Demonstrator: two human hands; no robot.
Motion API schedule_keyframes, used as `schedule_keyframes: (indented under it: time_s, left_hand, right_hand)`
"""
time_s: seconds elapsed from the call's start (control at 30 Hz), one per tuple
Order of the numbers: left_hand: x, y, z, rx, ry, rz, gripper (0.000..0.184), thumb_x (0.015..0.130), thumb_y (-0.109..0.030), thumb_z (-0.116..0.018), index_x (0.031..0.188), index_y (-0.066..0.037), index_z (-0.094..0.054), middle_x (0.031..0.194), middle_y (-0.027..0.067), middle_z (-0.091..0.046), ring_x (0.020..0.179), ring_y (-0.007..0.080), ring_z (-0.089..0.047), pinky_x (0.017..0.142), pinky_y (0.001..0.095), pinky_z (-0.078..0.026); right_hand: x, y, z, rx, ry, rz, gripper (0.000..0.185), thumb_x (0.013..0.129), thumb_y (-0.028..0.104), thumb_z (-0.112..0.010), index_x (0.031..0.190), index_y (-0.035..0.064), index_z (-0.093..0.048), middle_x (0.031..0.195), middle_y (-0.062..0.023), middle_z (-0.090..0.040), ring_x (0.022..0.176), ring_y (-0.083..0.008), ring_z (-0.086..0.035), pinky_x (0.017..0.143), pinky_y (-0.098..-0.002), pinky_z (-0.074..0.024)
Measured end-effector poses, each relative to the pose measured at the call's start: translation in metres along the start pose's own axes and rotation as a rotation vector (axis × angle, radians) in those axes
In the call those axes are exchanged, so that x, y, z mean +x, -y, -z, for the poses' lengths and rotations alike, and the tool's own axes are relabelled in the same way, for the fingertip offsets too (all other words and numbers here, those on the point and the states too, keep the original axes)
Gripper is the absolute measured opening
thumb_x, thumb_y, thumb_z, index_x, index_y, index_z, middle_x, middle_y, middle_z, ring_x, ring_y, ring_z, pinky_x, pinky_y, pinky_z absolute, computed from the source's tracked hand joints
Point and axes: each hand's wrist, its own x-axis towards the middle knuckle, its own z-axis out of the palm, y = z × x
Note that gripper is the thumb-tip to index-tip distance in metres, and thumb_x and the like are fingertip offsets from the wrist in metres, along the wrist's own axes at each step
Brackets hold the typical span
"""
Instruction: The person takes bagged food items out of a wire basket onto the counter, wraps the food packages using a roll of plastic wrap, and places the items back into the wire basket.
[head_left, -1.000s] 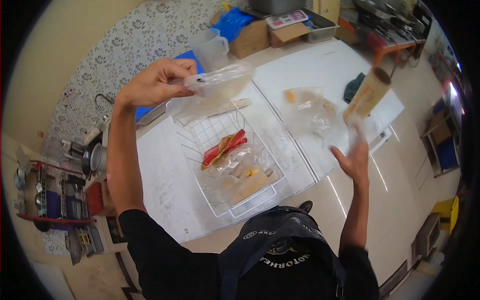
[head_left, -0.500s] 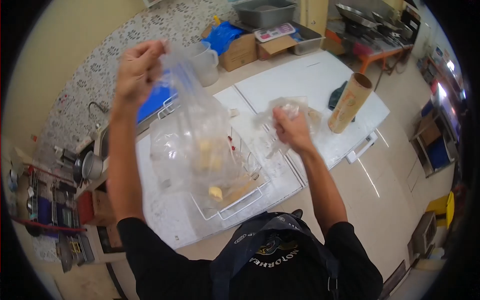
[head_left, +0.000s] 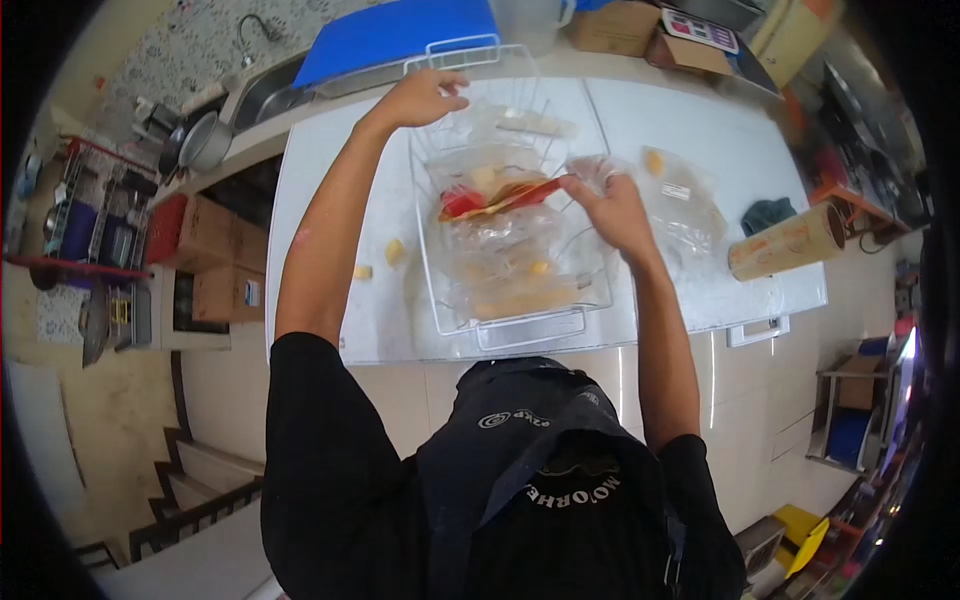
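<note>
A white wire basket [head_left: 427, 262] on the white table holds several clear plastic bags [head_left: 500, 240], some with pale yellow contents, and a red-and-gold packet [head_left: 510, 198] lying across them. My left hand [head_left: 425, 98] is over the basket's far left end, fingers apart and curved, holding nothing. At the basket's right side, my right hand [head_left: 615, 212] is closed on a crumpled clear plastic bag [head_left: 598, 168]. Its thumb is by the red packet's right end; whether it touches the packet I cannot tell. The right fingers are partly hidden.
Yellow pieces [head_left: 394, 250] lie on the table [head_left: 330, 200] left of the basket. To the right are a flat clear bag [head_left: 685, 200], a dark cloth [head_left: 768, 217] and a cardboard tube [head_left: 787, 241]. Behind are a blue board [head_left: 400, 35], a sink [head_left: 265, 100] and cardboard boxes [head_left: 612, 27].
My left hand has let go of the raised clear bag and come down over the basket. My right hand has moved to the basket's side. The camera view has shifted.
</note>
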Motion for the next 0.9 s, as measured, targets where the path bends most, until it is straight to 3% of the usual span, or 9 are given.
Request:
schedule_keyframes:
  time_s: [0.2,0.23,0.3,0.37,0.53,0.57,0.63,0.77,0.9]
  left_hand:
    - [-0.097,0.013,0.031,-0.193,-0.543,0.104,0.036,0.082,-0.025,-0.067,0.111,-0.003,-0.064,0.112,0.0132,-0.065,0.105,0.0267,-0.06,0.089,0.0349,-0.046]
    - [-0.127,0.035,0.029,-0.133,-0.665,0.176,0.037,0.082,-0.025,-0.067,0.111,-0.002,-0.064,0.11,0.0138,-0.066,0.104,0.0271,-0.06,0.09,0.0355,-0.045]
    - [-0.229,0.177,-0.015,0.193,-0.914,0.851,0.057,0.086,-0.047,-0.059,0.126,-0.007,-0.055,0.133,0.0181,-0.051,0.127,0.0328,-0.043,0.105,0.042,-0.034]
    - [-0.269,0.181,-0.064,0.199,-0.515,1.577,0.08,0.08,-0.067,-0.053,0.142,-0.02,-0.038,0.146,0.0221,-0.032,0.141,0.0388,-0.015,0.112,0.0479,-0.024]
    - [-0.312,0.181,-0.101,-0.101,-1.277,1.213,0.072,0.082,-0.057,-0.059,0.133,-0.007,-0.048,0.134,0.0218,-0.047,0.126,0.037,-0.042,0.104,0.0446,-0.034]
    - [-0.323,0.179,-0.117,-0.127,-1.208,1.263,0.07,0.083,-0.055,-0.06,0.131,-0.006,-0.05,0.131,0.0202,-0.05,0.122,0.0361,-0.045,0.102,0.0438,-0.035]
    - [-0.33,0.199,-0.109,-0.139,-1.086,1.269,0.065,0.084,-0.051,-0.061,0.127,-0.003,-0.052,0.124,0.017,-0.056,0.115,0.0342,-0.051,0.099,0.0422,-0.037]
    - [-0.29,0.175,-0.052,-0.079,-0.79,1.385,0.055,0.083,-0.034,-0.065,0.127,-0.005,-0.051,0.122,0.0157,-0.057,0.114,0.0327,-0.052,0.1,0.0415,-0.037]
    - [-0.269,0.256,-0.056,-0.018,-0.709,0.805,0.061,0.071,-0.014,-0.068,0.129,-0.012,-0.05,0.129,0.0177,-0.051,0.121,0.0338,-0.046,0.103,0.0459,-0.036]
  right_hand:
    - [-0.026,0.005,0.034,-0.122,0.015,-0.08,0.033,0.09,0.027,-0.059,0.095,-0.0046,-0.067,0.086,-0.009,-0.069,0.084,-0.0165,-0.062,0.079,-0.0295,-0.0469]
    - [-0.045,-0.017,0.05,0.067,-0.04,-0.221,0.036,0.093,0.034,-0.053,0.088,-0.0008,-0.064,0.079,-0.0072,-0.066,0.068,-0.0116,-0.056,0.062,-0.0256,-0.0414]
    - [-0.077,-0.05,0.071,0.285,-0.253,-0.416,0.045,0.096,0.046,-0.045,0.082,0.0056,-0.059,0.067,-0.0031,-0.059,0.05,-0.0057,-0.047,0.042,-0.0204,-0.0326]
    - [-0.098,-0.068,0.078,0.254,-0.48,-0.509,0.049,0.094,0.055,-0.045,0.084,0.0087,-0.056,0.064,0.0008,-0.055,0.05,-0.0046,-0.045,0.042,-0.0183,-0.0305]
    - [-0.11,-0.093,0.091,0.334,-0.762,-0.74,0.072,0.087,0.063,-0.052,0.123,0.0017,-0.047,0.081,-0.0036,-0.058,0.062,-0.0118,-0.054,0.049,-0.0215,-0.0386]
    - [-0.109,-0.1,0.103,0.336,-0.575,-0.821,0.075,0.087,0.064,-0.051,0.126,0.0014,-0.045,0.087,-0.0056,-0.056,0.068,-0.0128,-0.054,0.055,-0.0204,-0.0396]
    - [-0.074,-0.069,0.062,0.328,-0.719,-0.644,0.066,0.091,0.056,-0.051,0.123,-0.0011,-0.045,0.093,-0.0112,-0.058,0.076,-0.0167,-0.052,0.066,-0.025,-0.0432]
    - [-0.049,0.008,0.038,0.026,-0.089,-0.125,0.03,0.085,0.023,-0.062,0.102,-0.0007,-0.054,0.089,-0.0112,-0.061,0.08,-0.0192,-0.059,0.069,-0.0275,-0.0462]
    - [-0.058,0.077,-0.052,0.073,0.217,0.264,0.027,0.07,0.002,-0.062,0.096,-0.0011,-0.055,0.085,-0.0105,-0.062,0.076,-0.0199,-0.063,0.067,-0.0307,-0.049]
